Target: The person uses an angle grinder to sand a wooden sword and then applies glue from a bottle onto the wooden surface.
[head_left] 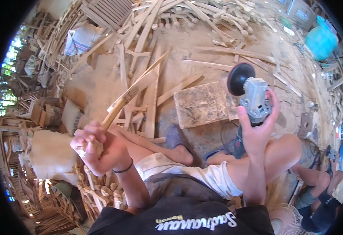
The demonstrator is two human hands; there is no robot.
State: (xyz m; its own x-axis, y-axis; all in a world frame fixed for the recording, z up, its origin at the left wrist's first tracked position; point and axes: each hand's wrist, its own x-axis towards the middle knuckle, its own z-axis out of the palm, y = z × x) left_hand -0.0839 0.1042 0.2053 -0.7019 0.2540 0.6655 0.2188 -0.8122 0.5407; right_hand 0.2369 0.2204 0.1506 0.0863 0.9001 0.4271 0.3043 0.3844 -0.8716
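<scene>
Left hand [91, 141] grips a wooden stick [130, 93] by its near end; long axis runs far-right. Right hand [257, 131] holds the angle grinder [253, 98], disc facing far-left, well apart from the stick.

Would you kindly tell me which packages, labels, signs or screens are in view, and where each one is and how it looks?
Grey box: top right on the sandy floor, rectangular, with a pale printed panel on its side.
White sack: upper left among wooden slats, crumpled, with blue stripes.
Turquoise bag: far right, bulging and tied at the top.
No screens show.
</scene>
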